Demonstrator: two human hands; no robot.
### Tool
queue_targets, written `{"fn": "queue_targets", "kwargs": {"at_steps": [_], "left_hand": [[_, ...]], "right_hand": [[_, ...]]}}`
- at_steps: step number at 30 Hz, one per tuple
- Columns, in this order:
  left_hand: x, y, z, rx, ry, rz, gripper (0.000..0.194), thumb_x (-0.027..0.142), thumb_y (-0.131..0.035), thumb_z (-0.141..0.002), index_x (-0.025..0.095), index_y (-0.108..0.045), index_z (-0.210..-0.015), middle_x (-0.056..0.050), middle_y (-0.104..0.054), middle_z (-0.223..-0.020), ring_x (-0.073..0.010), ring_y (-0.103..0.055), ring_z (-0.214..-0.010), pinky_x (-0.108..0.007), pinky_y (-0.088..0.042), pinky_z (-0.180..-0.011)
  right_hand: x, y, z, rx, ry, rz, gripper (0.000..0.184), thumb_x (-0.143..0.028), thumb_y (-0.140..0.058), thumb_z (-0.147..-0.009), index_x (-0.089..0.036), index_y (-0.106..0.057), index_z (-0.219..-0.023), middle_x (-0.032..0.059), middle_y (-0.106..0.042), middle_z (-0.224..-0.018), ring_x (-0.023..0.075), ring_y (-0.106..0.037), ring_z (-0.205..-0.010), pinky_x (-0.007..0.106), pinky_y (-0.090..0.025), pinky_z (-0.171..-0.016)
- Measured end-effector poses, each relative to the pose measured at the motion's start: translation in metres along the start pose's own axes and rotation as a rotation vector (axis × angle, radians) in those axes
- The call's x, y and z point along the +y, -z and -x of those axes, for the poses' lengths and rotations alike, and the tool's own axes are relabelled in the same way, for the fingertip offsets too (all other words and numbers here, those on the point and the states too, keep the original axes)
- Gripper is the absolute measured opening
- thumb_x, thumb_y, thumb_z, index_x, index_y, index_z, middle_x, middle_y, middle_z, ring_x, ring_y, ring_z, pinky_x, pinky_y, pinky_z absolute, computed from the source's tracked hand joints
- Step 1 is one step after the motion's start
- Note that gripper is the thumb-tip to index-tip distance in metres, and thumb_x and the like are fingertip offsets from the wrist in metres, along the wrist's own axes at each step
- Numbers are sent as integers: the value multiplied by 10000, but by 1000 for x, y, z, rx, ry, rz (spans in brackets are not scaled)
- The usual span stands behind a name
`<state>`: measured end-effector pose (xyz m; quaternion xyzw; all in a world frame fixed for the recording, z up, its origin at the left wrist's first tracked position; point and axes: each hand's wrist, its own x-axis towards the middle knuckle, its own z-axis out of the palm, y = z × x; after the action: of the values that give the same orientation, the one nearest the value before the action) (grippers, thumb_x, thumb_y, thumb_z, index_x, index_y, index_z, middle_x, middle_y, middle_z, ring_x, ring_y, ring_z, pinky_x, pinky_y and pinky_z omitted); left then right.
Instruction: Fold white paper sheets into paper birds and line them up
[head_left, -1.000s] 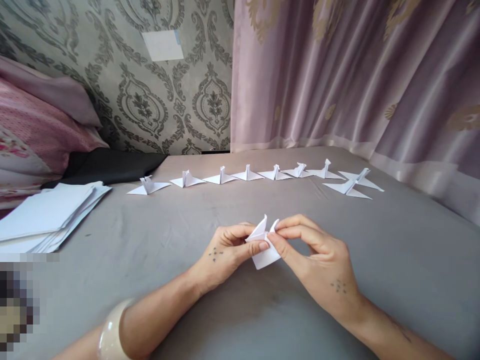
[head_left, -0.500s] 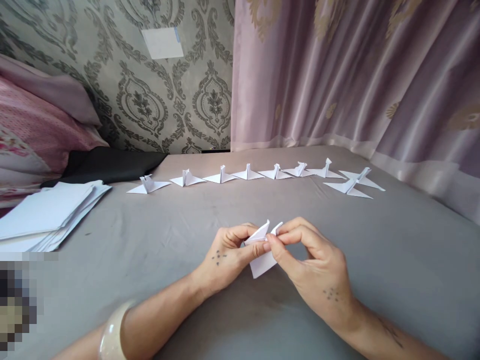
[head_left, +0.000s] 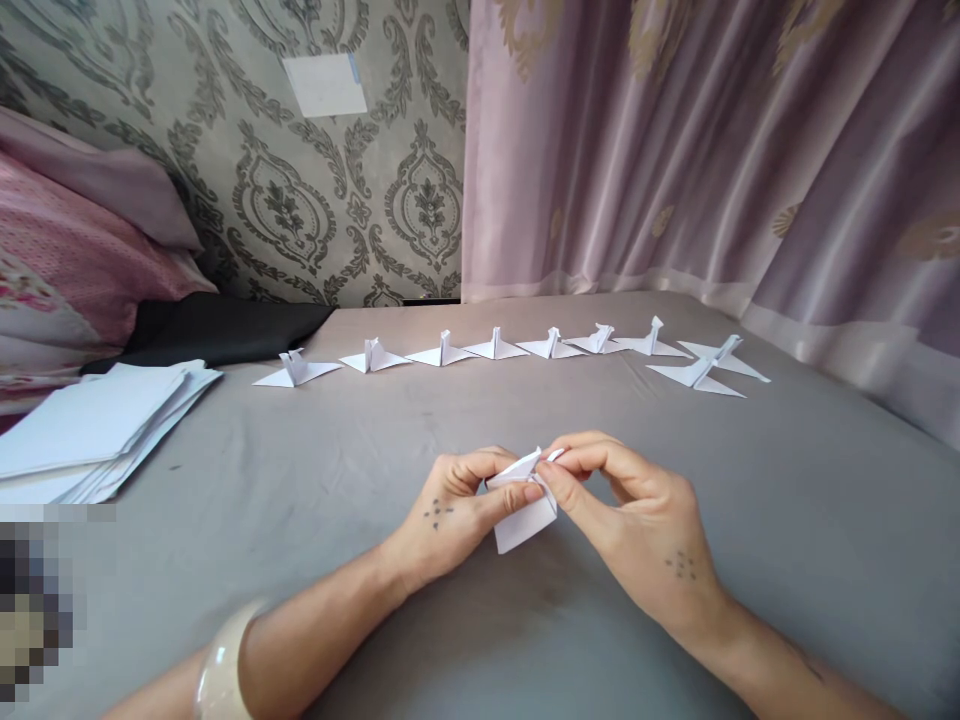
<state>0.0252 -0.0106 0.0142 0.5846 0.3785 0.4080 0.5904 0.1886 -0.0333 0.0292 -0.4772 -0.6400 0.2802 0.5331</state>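
A small folded white paper figure (head_left: 525,525) is held between both hands above the grey cloth, its pointed flaps rising at the top. My left hand (head_left: 457,505) pinches its left side, thumb across the front and fingers behind. With thumb and forefinger, my right hand (head_left: 630,510) grips the narrow right-hand tip of the paper. The lower flap hangs free below the left thumb. Farther back stands a row of finished-looking folded paper birds (head_left: 496,346), with wings spread flat and raised middles.
A stack of white paper sheets (head_left: 90,420) lies at the left beside a black cloth (head_left: 225,328). Two paper birds sit close together at the row's right end, one bird (head_left: 697,375) nearer me. A pink curtain (head_left: 570,150) and patterned wall (head_left: 285,200) border the grey-covered surface (head_left: 337,430).
The folded paper has come slightly lower and tilted, with its lower flap showing more. My right hand shifted a little around the right tip, keeping its pinch; the birds have stayed put.
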Motion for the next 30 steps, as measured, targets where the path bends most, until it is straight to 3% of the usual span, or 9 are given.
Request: {"fn": "queue_targets", "kwargs": {"at_steps": [12,16,20,24,26,30], "left_hand": [[-1,-1,-3,4,10,5,120,254,-702,-788,148,-731,-739,-10,-607,-727,-121,-536,-701,-224,-408,-647],[-2,0,-3,0,33,2,136,266,-699,-792,141,-727,-746,-10,-598,-720,-122,-532,-698,-221,-405,-636],[-2,-1,-2,14,70,3,174,314,-703,-789,143,-729,-768,-24,-609,-742,-140,-538,-712,-238,-409,-641],[-2,-1,-1,8,75,11,179,324,-731,-759,145,-734,-753,-24,-619,-729,-144,-543,-707,-249,-413,-653],[-2,-1,-2,13,98,44,181,327,-750,-738,147,-738,-744,-26,-631,-725,-142,-547,-693,-253,-411,-648],[-5,1,-4,64,152,254,221,363,-773,-713,146,-730,-729,-38,-663,-729,-149,-566,-687,-276,-420,-684]], "right_hand": [[-3,2,0,36,35,95,104,-208,-654,-798,-220,-616,-702,-1,-664,-802,120,-609,-726,224,-504,-642],[-1,1,-1,31,-44,89,99,-248,-660,-795,-219,-614,-712,10,-680,-827,130,-616,-721,243,-515,-649],[-2,2,-5,32,-143,16,199,-293,-707,-756,-232,-576,-892,-11,-690,-758,137,-620,-674,274,-531,-664],[-4,6,-8,1,-138,10,226,-280,-699,-765,-246,-588,-960,-31,-685,-711,138,-643,-701,274,-537,-707],[-3,8,-10,-27,-138,6,209,-293,-686,-784,-253,-615,-977,-24,-698,-743,137,-651,-731,272,-537,-730],[3,9,-12,-72,-175,-81,297,-376,-651,-821,-264,-612,-1093,18,-712,-997,158,-661,-896,303,-530,-818]]}}
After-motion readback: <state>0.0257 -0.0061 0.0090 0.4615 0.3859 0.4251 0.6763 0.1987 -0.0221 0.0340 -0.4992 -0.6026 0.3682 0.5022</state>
